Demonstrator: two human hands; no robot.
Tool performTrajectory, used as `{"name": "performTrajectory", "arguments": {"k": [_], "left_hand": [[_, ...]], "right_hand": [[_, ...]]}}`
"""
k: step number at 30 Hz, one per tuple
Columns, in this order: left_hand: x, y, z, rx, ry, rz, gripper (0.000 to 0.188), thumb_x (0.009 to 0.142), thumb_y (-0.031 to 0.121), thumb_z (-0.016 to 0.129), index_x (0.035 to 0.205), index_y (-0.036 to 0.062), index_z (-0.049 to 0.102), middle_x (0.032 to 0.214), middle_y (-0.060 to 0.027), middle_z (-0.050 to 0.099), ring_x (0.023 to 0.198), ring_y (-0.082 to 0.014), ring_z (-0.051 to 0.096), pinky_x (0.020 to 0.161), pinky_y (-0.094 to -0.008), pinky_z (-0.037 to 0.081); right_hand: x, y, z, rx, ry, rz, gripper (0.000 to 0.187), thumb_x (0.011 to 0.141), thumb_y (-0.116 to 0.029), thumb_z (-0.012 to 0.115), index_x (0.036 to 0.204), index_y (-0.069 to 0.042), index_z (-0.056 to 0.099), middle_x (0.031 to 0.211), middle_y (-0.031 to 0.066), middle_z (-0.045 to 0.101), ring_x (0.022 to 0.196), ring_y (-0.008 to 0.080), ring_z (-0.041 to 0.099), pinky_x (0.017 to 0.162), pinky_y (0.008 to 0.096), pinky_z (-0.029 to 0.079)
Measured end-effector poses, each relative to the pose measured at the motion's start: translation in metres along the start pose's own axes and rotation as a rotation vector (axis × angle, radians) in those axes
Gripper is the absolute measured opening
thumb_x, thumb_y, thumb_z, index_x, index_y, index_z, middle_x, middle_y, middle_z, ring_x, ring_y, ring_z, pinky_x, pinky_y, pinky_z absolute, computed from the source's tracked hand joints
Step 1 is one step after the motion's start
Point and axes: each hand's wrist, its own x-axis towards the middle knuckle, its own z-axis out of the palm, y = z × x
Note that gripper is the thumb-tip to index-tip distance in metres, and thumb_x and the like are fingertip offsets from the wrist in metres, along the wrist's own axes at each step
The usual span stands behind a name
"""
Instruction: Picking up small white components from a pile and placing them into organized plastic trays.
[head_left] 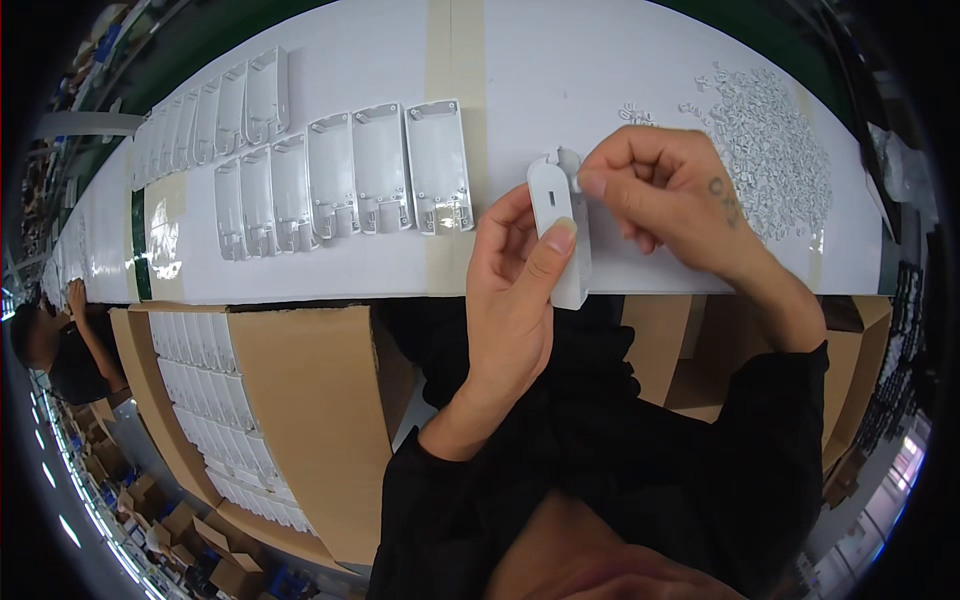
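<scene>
White case [547,203] mid-frame sits gripped in the left hand [513,290], right hand [665,195] pinched narrow at its top end, contents unclear; this one looks unfinished, plenty of bits [765,150] lie heaped upper right, laid-out shells [380,165] upper left of unclear status.

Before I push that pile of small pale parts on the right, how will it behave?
The pile would probably spread rather than shift as one, since its pieces lie loose. Each looks small, so likely light. Their irregular shapes suggest sliding more than rolling.
</scene>
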Motion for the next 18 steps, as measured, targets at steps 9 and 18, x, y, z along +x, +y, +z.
{"name": "performTrajectory", "arguments": {"k": [9, 18], "left_hand": [[0.013, -0.005, 0.012, -0.035, -0.075, 0.002, 0.047, 0.097, 0.005, 0.066, 0.140, -0.0020, 0.047, 0.130, -0.0161, 0.056, 0.117, -0.0203, 0.055, 0.103, -0.0332, 0.044], [0.027, 0.002, 0.023, -0.048, -0.099, -0.012, 0.042, 0.096, 0.005, 0.069, 0.135, -0.0026, 0.054, 0.125, -0.0160, 0.061, 0.116, -0.0208, 0.057, 0.104, -0.0345, 0.045]], "right_hand": [[-0.004, 0.016, -0.001, 0.279, 0.017, -0.012, 0.011, 0.096, -0.008, 0.067, 0.096, 0.003, 0.070, 0.064, 0.0036, 0.061, 0.050, 0.0053, 0.051, 0.045, 0.0162, 0.041], [0.005, 0.015, -0.014, 0.315, 0.011, -0.069, 0.011, 0.097, -0.007, 0.065, 0.096, 0.003, 0.070, 0.063, 0.0046, 0.061, 0.048, 0.0063, 0.049, 0.044, 0.0176, 0.040]]}}
